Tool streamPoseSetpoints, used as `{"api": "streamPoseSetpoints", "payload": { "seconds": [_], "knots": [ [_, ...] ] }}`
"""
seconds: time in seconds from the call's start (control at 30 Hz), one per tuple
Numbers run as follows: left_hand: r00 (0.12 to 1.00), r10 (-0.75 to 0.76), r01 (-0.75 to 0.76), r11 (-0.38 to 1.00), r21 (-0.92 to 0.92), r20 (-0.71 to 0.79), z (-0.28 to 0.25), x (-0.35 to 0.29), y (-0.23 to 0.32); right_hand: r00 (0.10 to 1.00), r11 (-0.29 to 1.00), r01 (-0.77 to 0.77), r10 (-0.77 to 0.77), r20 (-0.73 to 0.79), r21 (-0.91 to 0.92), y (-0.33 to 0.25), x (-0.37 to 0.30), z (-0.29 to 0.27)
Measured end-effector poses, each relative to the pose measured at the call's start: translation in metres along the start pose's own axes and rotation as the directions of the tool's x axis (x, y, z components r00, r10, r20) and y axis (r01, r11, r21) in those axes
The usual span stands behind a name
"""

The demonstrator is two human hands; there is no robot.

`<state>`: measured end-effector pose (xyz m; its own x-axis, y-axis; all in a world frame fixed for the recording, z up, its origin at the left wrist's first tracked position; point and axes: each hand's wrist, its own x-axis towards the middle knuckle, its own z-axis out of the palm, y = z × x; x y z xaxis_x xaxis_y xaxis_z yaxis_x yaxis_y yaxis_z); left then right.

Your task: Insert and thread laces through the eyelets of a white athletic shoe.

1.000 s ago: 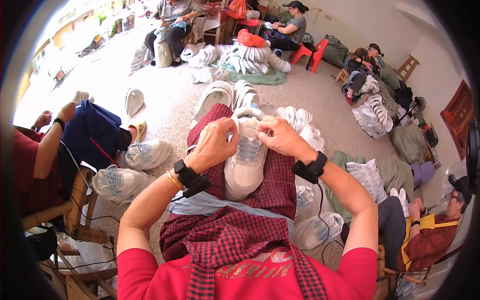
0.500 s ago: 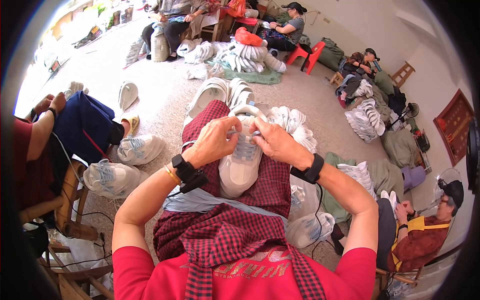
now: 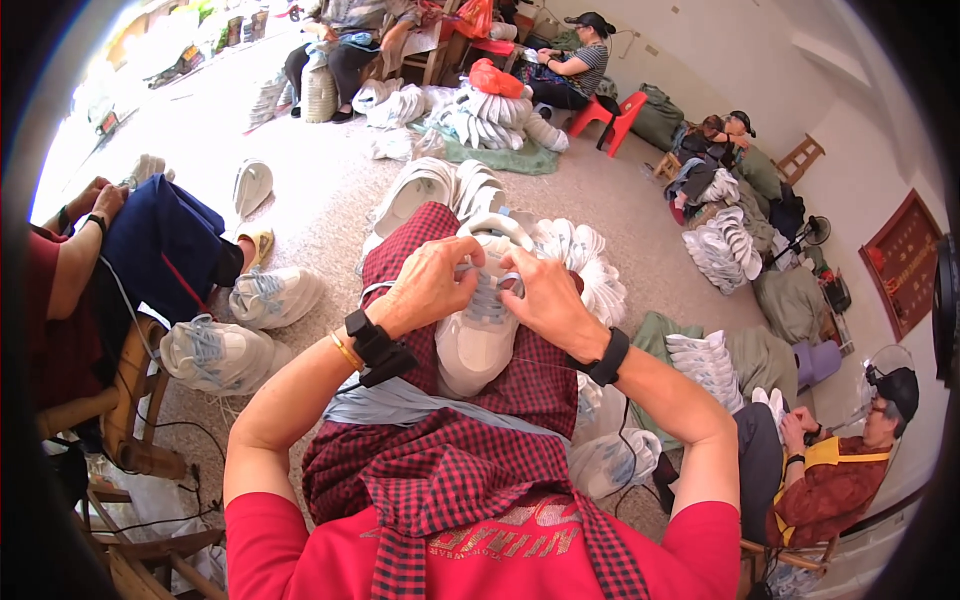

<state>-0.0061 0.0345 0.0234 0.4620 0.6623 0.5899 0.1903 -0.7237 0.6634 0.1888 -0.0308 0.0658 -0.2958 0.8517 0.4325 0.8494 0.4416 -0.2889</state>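
Note:
A white sneaker point(image 3: 468, 355) rests on my lap, over a red-and-black checked apron point(image 3: 545, 372), with its toe toward me. Pale blue shoelaces point(image 3: 487, 303) cross its tongue. My left hand point(image 3: 432, 285) pinches a lace at the upper left eyelets, thumb and forefinger together. On the other side my right hand point(image 3: 547, 295) has its fingers curled around a lace by the upper right eyelets. The fingertips partly cover the lace ends. A bundle of loose pale blue laces point(image 3: 410, 405) lies across my lap below the toe.
White shoes point(image 3: 420, 190) stand in rows beyond my knees, with more shoes point(image 3: 580, 255) to their right. Laced sneakers point(image 3: 215, 355) sit on the floor at left, another sneaker point(image 3: 610, 462) at right. People work nearby on both sides and farther back. A cable point(image 3: 627, 425) hangs from my right wrist.
My right hand has shifted slightly down and toward me at the eyelets, its wrist turning. My left hand stays in nearly the same place on its lace.

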Motion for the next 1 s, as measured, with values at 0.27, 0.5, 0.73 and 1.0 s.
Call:
{"api": "streamPoseSetpoints", "payload": {
  "seconds": [0.27,0.5,0.73,1.0],
  "knots": [
    [1.000,0.009,-0.010,0.999,0.034,0.017,-0.008,-0.002,0.002,0.994,0.990,-0.071,0.060,0.090,0.122,0.002,0.010,0.004],
    [0.997,0.018,-0.023,0.997,0.068,0.071,-0.014,-0.005,0.007,0.903,0.931,-0.129,-0.033,0.428,0.343,0.030,0.026,-0.014],
    [0.994,0.101,-0.104,0.988,0.116,0.030,-0.014,-0.010,-0.001,0.850,0.898,-0.257,0.034,0.525,0.357,0.033,0.028,-0.016],
    [0.991,0.128,-0.131,0.979,0.157,0.026,-0.015,-0.013,0.000,0.925,0.921,-0.188,0.049,0.377,0.342,0.019,0.014,-0.012]
  ]
}}
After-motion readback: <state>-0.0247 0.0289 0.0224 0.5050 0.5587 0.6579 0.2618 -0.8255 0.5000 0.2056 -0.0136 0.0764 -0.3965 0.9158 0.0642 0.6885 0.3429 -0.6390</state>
